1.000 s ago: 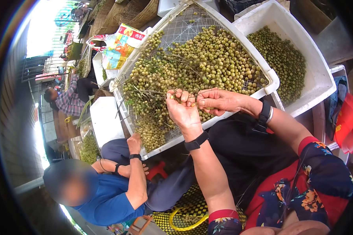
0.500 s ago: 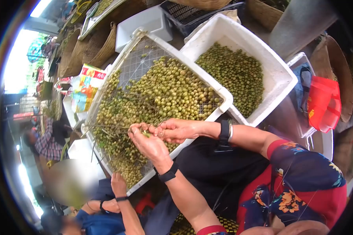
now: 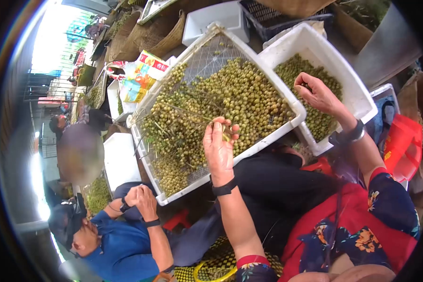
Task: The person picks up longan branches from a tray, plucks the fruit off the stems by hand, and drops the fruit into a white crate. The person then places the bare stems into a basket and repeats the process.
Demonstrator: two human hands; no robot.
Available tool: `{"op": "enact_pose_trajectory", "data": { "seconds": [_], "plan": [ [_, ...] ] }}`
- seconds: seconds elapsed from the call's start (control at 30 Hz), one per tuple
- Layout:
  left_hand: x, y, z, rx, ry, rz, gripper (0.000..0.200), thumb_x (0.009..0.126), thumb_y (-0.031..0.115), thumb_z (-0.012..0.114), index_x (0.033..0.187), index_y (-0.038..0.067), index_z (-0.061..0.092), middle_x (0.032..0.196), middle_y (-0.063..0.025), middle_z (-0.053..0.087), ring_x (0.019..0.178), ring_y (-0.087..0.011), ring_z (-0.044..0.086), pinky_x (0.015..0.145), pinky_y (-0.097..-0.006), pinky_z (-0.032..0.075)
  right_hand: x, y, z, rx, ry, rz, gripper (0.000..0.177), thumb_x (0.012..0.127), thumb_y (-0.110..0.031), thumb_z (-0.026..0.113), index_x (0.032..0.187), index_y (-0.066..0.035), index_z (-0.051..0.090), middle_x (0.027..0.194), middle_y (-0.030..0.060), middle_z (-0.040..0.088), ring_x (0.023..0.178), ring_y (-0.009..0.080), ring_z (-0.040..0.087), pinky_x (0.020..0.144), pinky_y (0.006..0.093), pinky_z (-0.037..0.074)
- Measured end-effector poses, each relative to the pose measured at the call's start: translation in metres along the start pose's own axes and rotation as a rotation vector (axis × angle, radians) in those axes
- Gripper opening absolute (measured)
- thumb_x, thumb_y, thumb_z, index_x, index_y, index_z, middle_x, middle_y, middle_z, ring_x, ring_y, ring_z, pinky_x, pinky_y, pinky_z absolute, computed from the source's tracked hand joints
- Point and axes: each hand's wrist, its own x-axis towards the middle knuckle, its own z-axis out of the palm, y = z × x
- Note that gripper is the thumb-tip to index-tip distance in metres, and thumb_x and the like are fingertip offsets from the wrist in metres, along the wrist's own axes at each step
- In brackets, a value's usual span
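Note:
My left hand [image 3: 219, 149] is raised over the near edge of a white mesh-bottomed tray [image 3: 256, 149], fingers curled round a thin fruit stem [image 3: 197, 115]. Round yellow-green fruits [image 3: 249, 87] and stemmed clusters fill much of the tray. Farther right, my right hand [image 3: 322, 96] hovers above a white foam box [image 3: 359, 101], its fingers curled in. Whatever lies inside those fingers is mostly hidden. Loose, greener small fruits [image 3: 317, 123] cover the bottom of the box.
At the tray's left corner sits a co-worker in a blue shirt [image 3: 122, 249], hands together. A colourful plastic bag [image 3: 138, 84] lies beyond the tray. Red plastic [image 3: 402, 141] is at the right, with a white bin [image 3: 216, 23] and woven baskets [image 3: 164, 35] behind.
My right hand has left my left hand and moved right, over the foam box. My left hand stays by the tray with the stem. The co-worker's hands have drawn back from the tray.

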Motion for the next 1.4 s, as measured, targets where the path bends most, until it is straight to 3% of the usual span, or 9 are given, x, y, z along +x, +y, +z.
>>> {"op": "enact_pose_trajectory", "data": {
  "seconds": [0.2, 0.4, 0.53, 0.67, 0.8, 0.97, 1.07, 1.2, 1.4],
  "plan": [
    [-0.039, -0.001, 0.02, 0.038, -0.045, 0.016, 0.018, 0.097, 0.014, 0.054, 0.11, 0.003, 0.059, 0.101, -0.0087, 0.063, 0.088, -0.0225, 0.066, 0.072, -0.0313, 0.055, -0.004, 0.033, -0.007, -1.001, 0.147, -0.517, 0.024, 0.082, -0.009, 0.06, 0.106, -0.006, 0.058, 0.107, 0.0155, 0.052, 0.1, 0.0344, 0.053, 0.085, 0.0407, 0.044],
    [-0.109, 0.027, 0.023, -0.205, 0.046, -0.023, 0.02, 0.1, 0.02, 0.049, 0.109, 0.005, 0.058, 0.097, -0.0086, 0.063, 0.085, -0.0204, 0.064, 0.07, -0.0308, 0.055, -0.014, -0.038, 0.049, -0.244, -0.27, -0.408, 0.016, 0.087, -0.012, 0.056, 0.098, -0.001, 0.058, 0.087, 0.0174, 0.061, 0.085, 0.035, 0.06, 0.077, 0.0429, 0.048],
    [-0.217, 0.058, 0.005, 0.439, 0.522, 0.374, 0.017, 0.101, 0.018, 0.042, 0.104, 0.006, 0.055, 0.081, -0.0025, 0.056, 0.063, -0.0083, 0.05, 0.056, -0.021, 0.043, -0.01, -0.064, 0.061, -0.266, -0.423, -0.456, 0.015, 0.086, -0.011, 0.057, 0.098, -0.001, 0.059, 0.083, 0.0169, 0.063, 0.081, 0.0352, 0.061, 0.074, 0.0432, 0.048],
    [-0.305, 0.021, -0.048, 0.809, 0.8, 0.215, 0.02, 0.101, 0.018, 0.04, 0.104, 0.003, 0.054, 0.078, -0.0017, 0.056, 0.059, -0.0071, 0.05, 0.054, -0.0203, 0.043, 0.013, -0.089, 0.085, -0.292, -0.517, -0.588, 0.013, 0.085, -0.009, 0.058, 0.096, -0.003, 0.061, 0.08, 0.0149, 0.064, 0.078, 0.0346, 0.062, 0.07, 0.0425, 0.049],
    [-0.358, -0.056, -0.081, 0.875, 0.888, -0.175, 0.023, 0.096, 0.015, 0.046, 0.109, -0.001, 0.055, 0.078, -0.0124, 0.062, 0.069, -0.0224, 0.063, 0.063, -0.0343, 0.051, 0.053, -0.084, 0.153, -0.19, -0.44, -0.597, 0.012, 0.085, -0.013, 0.056, 0.093, -0.005, 0.062, 0.078, 0.0136, 0.065, 0.076, 0.0343, 0.063, 0.068, 0.0423, 0.049],
    [-0.371, -0.135, -0.114, 1.543, 0.795, -0.285, 0.038, 0.089, 0.018, 0.057, 0.12, -0.004, 0.052, 0.116, -0.0267, 0.054, 0.107, -0.0425, 0.054, 0.09, -0.0457, 0.045, 0.058, -0.054, 0.254, -0.602, -0.293, -0.559, 0.024, 0.084, -0.012, 0.057, 0.108, -0.01, 0.056, 0.101, 0.0194, 0.058, 0.087, 0.0406, 0.06, 0.069, 0.0497, 0.051],
    [-0.333, -0.069, -0.091, 1.345, 0.817, 0.127, 0.032, 0.093, 0.015, 0.054, 0.12, -0.003, 0.054, 0.107, -0.0202, 0.06, 0.095, -0.0347, 0.061, 0.082, -0.0411, 0.051, 0.073, -0.026, 0.271, -0.602, -0.436, -0.48, 0.022, 0.082, -0.013, 0.058, 0.103, -0.007, 0.057, 0.095, 0.0196, 0.06, 0.084, 0.04, 0.061, 0.069, 0.05, 0.05],
    [-0.255, 0.007, -0.064, 0.392, 0.591, 0.121, 0.026, 0.1, 0.021, 0.047, 0.114, 0.002, 0.059, 0.09, -0.0059, 0.064, 0.075, -0.0145, 0.064, 0.066, -0.0281, 0.053, 0.083, -0.017, 0.265, -0.258, -0.369, -0.429, 0.01, 0.079, -0.01, 0.055, 0.085, -0.002, 0.057, 0.078, 0.0197, 0.061, 0.079, 0.0393, 0.06, 0.07, 0.0472, 0.048],
    [-0.083, 0.01, -0.049, -0.036, 0.279, -0.05, 0.05, 0.099, 0.041, 0.047, 0.123, -0.003, 0.047, 0.106, -0.0155, 0.059, 0.091, -0.0245, 0.063, 0.075, -0.0363, 0.055, 0.037, -0.074, 0.209, -0.317, -0.117, -0.66, 0.013, 0.079, -0.008, 0.06, 0.089, -0.004, 0.052, 0.082, 0.0135, 0.052, 0.078, 0.0341, 0.058, 0.065, 0.0423, 0.049]
  ]
}}
